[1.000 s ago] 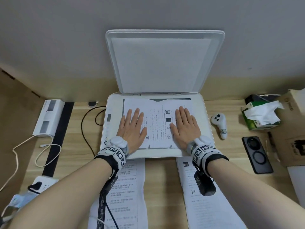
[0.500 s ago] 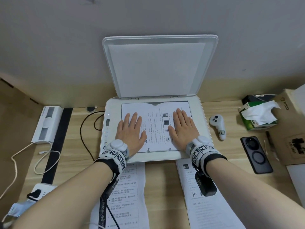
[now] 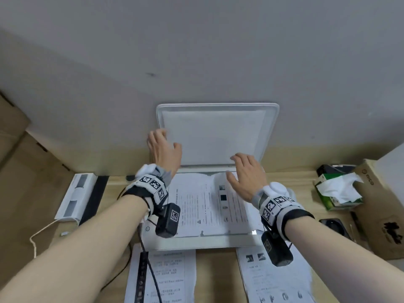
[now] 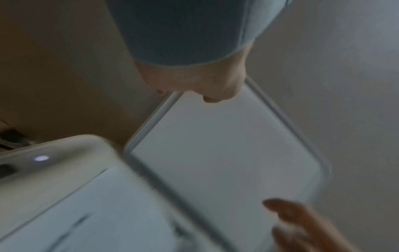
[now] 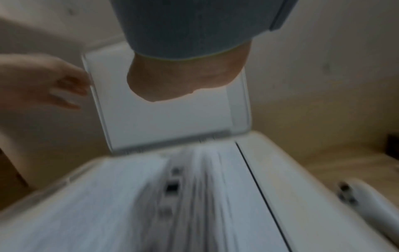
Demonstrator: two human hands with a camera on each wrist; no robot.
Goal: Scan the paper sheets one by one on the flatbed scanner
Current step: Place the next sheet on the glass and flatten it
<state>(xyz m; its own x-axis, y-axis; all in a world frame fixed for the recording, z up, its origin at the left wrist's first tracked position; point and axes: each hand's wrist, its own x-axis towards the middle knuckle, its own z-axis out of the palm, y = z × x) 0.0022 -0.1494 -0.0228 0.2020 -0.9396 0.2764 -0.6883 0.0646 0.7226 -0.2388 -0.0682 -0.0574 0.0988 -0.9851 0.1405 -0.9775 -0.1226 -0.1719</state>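
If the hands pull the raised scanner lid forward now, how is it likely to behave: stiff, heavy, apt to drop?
The scanner lid looks like a thin, flat panel, so it is probably stiff and light. It joins the scanner along its rear edge, so it would likely swing down rather than slide. Once tipped forward it may drop onto the sheet unless the left hand guides it.

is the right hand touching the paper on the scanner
Apart. The right wrist view shows the right hand lifted clear above the paper, facing the raised lid.

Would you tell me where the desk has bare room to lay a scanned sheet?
Bare wood shows between the two paper stacks in front of the scanner. The right side is crowded by the tissue box and cardboard box.
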